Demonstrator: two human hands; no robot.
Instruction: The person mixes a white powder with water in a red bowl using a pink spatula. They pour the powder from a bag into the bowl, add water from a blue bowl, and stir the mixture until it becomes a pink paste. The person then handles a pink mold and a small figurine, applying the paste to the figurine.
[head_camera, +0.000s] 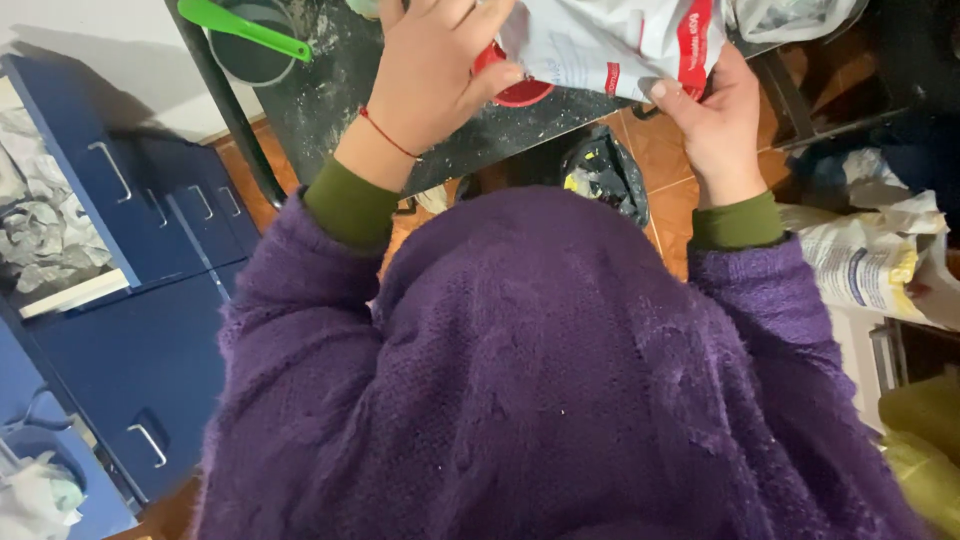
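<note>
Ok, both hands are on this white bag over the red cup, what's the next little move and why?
Probably tip the white bag a little further toward the red cup. The left hand steadies the cup under the bag's edge, the right hand grips the bag's lower corner, and powder already dusts the dark table.

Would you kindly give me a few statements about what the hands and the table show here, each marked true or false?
1. Both hands hold a white bag with red markings. True.
2. The left hand wears a red string at the wrist. True.
3. The spoon lying across the round pot is blue. False: it is green.
4. The right hand rests on a drawer handle. False: its fingers grip the bag's lower edge.
5. A red round thing shows under the bag, on the dark table. True.
6. The cupboard on the left is yellow. False: it is blue.
</note>
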